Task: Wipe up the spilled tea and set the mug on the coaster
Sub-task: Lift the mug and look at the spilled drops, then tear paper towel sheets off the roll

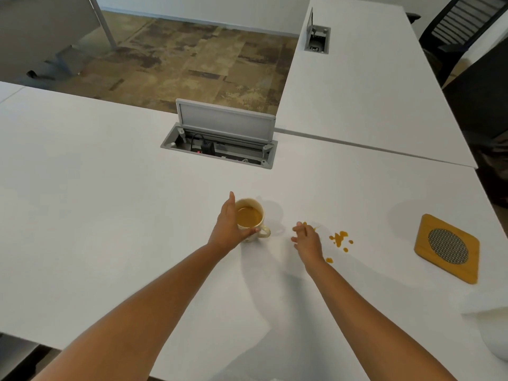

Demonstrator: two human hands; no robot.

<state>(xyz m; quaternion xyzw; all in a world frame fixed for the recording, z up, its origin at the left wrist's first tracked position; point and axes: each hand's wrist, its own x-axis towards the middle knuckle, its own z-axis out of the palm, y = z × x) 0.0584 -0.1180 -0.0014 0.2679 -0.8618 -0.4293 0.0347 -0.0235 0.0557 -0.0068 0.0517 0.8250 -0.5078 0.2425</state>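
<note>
Two hands out: my right hand (307, 241) hovers loosely curled, holding nothing, over the spill (340, 238) at one o'clock; my left hand (228, 226) grips the mug (250, 219) at twelve. The coaster (447, 249) waits at two. Wiping hasn't begun; I think I need a cloth first, none seen.

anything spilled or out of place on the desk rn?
Yes. Orange-brown tea drops are spattered on the white table, between the right hand and the wooden coaster. The mug, gripped by the left hand, sits off the coaster, which is bare.
</note>
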